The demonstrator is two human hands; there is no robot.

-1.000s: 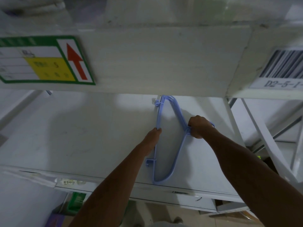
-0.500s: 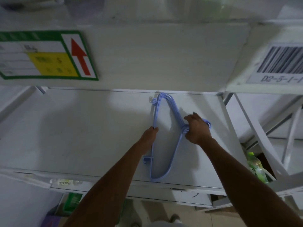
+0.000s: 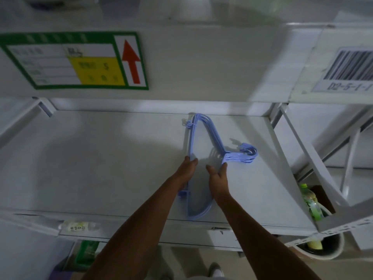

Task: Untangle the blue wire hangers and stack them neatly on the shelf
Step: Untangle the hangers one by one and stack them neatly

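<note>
Grip of the left hand pinches the straight bar of the blue wire hangers. The right hand lies looser, fingers straight against the sloped arms, thumb spread. The hangers lie flat in one stack on the white shelf, hooks pointing to 3 o'clock.

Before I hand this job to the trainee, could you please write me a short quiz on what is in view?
1. True or false: the blue hangers lie stacked on the shelf, hooks pointing right.
2. The arrow above the shelf is: A green, B red, C blue.
3. Fill in: the green bottle stands off the shelf's ___ end.
Key: 1 true; 2 B; 3 right.
</note>
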